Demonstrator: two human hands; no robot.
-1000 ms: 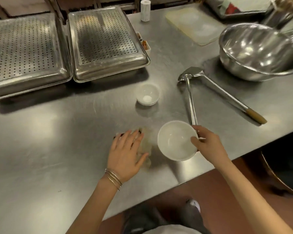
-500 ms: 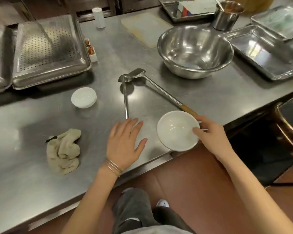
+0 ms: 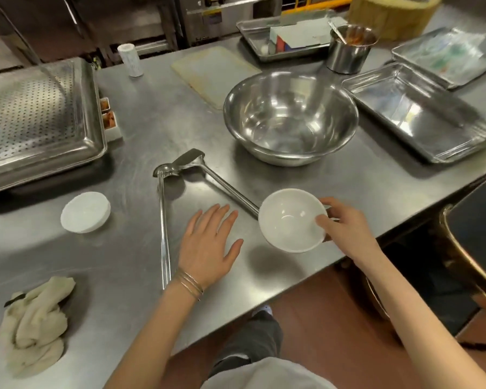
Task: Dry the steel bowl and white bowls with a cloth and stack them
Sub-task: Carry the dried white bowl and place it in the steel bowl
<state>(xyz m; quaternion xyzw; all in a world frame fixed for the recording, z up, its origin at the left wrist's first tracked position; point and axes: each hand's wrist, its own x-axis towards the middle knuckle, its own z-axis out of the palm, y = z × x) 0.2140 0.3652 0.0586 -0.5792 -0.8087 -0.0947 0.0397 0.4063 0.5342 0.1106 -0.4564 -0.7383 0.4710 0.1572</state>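
Glossy round white bowl (image 3: 291, 220) pinched at rim by right hand (image 3: 345, 230); left hand (image 3: 208, 248) spread flat, empty, over brushed steel table (image 3: 348, 192); crumpled cloth (image 3: 35, 327) apart.

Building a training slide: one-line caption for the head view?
Right hand lifts a white bowl above the steel table; left hand open, cloth aside.

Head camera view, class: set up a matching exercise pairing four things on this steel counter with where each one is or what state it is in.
Things:
1. cloth
2. small white bowl
3. large white bowl
4. steel bowl

States:
A. held tilted by the right hand
B. upside down on the counter
C. crumpled near the counter's front left edge
D. upright, beside a flat tray

Pairs: 1-C, 2-B, 3-A, 4-D
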